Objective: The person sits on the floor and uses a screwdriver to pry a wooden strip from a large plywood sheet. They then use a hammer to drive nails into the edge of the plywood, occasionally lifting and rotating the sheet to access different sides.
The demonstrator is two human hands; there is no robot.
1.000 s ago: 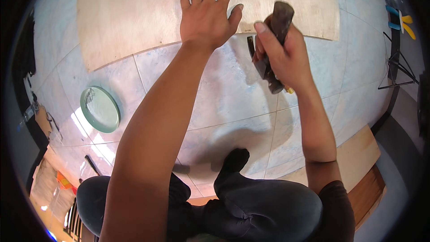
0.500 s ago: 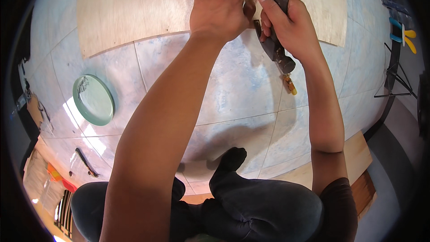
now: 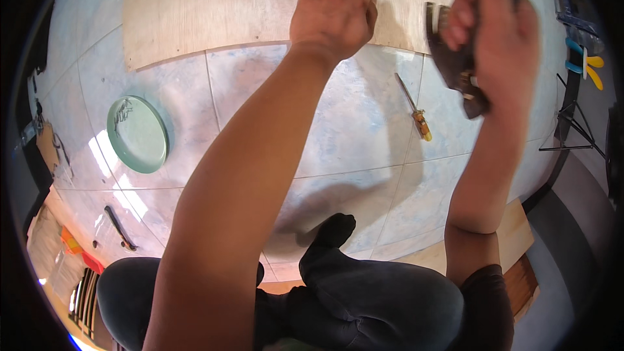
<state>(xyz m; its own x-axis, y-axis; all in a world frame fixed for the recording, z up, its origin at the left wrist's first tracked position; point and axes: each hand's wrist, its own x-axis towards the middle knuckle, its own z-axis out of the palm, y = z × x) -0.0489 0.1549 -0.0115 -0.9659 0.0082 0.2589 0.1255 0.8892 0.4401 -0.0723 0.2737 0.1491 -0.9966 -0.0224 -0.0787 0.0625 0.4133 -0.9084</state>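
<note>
My left hand (image 3: pixel 333 16) presses flat on a pale plywood sheet (image 3: pixel 208 6), its fingers spread toward the far edge. My right hand (image 3: pixel 500 32), slightly smeared by motion, is closed around a dark claw hammer (image 3: pixel 455 65). The grip is close to the hammer's head. The forked claw points away, the round face lies toward my wrist, and the handle sticks out beyond my thumb. Below the sheet's near edge a screwdriver (image 3: pixel 420 120) with an amber handle rests on the tiles, touched by neither hand.
On the tiled floor (image 3: pixel 260 110) to the left sits a green plate (image 3: pixel 140 140) with several thin nails in it. A dark slim tool (image 3: pixel 120 229) lies nearer me. Blue-and-yellow handled pliers (image 3: pixel 588 63) and a black stand (image 3: pixel 575 117) are at the far right.
My right hand has swung the hammer right, away from my left hand, uncovering the screwdriver's shaft. In the picture, my left hand and the sheet sit slightly farther right.
</note>
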